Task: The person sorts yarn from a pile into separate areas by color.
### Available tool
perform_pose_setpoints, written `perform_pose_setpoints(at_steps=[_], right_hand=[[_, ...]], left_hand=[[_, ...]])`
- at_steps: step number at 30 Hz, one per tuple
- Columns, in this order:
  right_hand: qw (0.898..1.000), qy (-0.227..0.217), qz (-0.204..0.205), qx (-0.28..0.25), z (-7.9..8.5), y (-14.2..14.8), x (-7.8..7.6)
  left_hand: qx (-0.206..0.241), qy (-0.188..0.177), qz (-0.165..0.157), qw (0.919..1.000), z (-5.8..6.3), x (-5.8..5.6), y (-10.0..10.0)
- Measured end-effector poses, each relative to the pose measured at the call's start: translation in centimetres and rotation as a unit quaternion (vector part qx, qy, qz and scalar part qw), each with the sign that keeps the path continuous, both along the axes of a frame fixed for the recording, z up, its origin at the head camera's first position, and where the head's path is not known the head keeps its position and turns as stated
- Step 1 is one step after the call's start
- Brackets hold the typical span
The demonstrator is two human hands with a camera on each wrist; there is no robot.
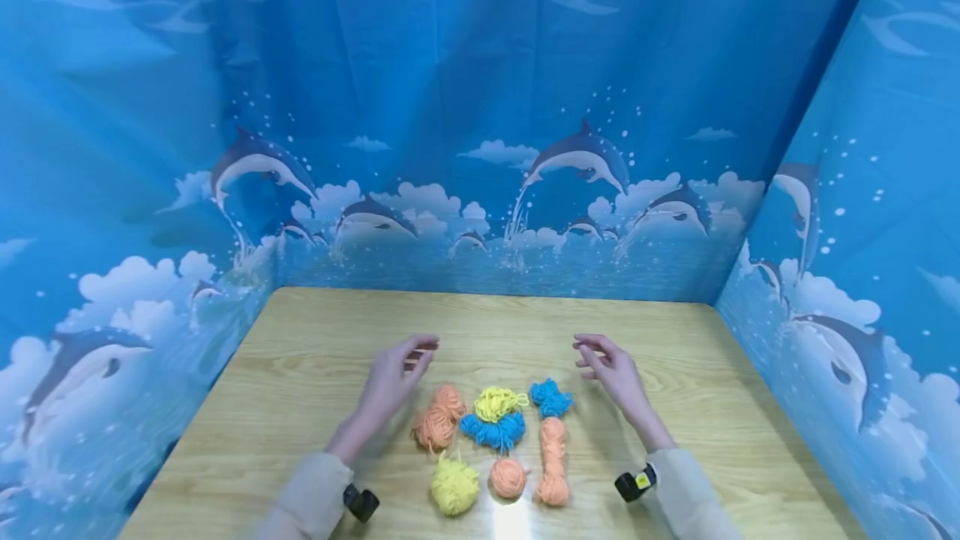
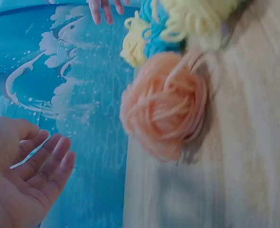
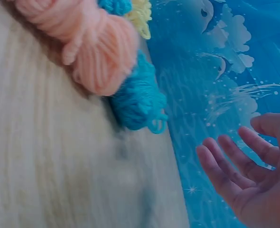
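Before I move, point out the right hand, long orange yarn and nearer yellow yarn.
Right hand [image 1: 615, 368]: head view, middle of the hand.
Long orange yarn [image 1: 553, 461]: head view, its middle.
Nearer yellow yarn [image 1: 454, 487]: head view, middle of the ball.

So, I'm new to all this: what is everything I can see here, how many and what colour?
backdrop: count unclear, blue with dolphins and clouds, around the table
table: one, light wood-grain, under the yarn
orange yarn: three clumps (the leftmost may be two balls), orange, left, front middle and right
blue yarn: two clumps, blue, middle and back right
yellow yarn: two clumps, yellow, front left and against the middle blue clump
wrist cameras: two, black, one by each cuff
sleeves: two, pale, on the forearms
left hand: one, bare, left of the yarn
right hand: one, bare, right of the yarn
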State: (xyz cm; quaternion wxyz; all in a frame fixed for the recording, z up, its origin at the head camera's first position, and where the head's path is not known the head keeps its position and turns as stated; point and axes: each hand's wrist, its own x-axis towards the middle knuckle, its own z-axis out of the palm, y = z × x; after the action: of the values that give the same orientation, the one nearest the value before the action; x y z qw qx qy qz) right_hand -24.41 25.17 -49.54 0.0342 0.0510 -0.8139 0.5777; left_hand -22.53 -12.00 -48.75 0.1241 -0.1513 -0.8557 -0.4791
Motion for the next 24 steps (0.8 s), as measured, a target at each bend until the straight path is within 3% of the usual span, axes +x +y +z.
perform_pose_setpoints(at_steps=[8, 16, 24], right_hand=[[0.998, -0.056, 0.03, 0.024, -1.2, -0.9, 0.2], [0.994, -0.073, 0.06, 0.06, -2.0, -1.4, 0.2], [0.988, -0.053, 0.09, 0.114, -2.5, -1.8, 0.2]], left_hand=[[0.036, -0.068, -0.03, 0.9966, -0.4, 0.9, 1.6], [0.02, -0.067, -0.057, 0.996, -1.0, 1.4, 2.8], [-0.001, -0.068, -0.093, 0.9933, -1.5, 2.0, 3.9]])
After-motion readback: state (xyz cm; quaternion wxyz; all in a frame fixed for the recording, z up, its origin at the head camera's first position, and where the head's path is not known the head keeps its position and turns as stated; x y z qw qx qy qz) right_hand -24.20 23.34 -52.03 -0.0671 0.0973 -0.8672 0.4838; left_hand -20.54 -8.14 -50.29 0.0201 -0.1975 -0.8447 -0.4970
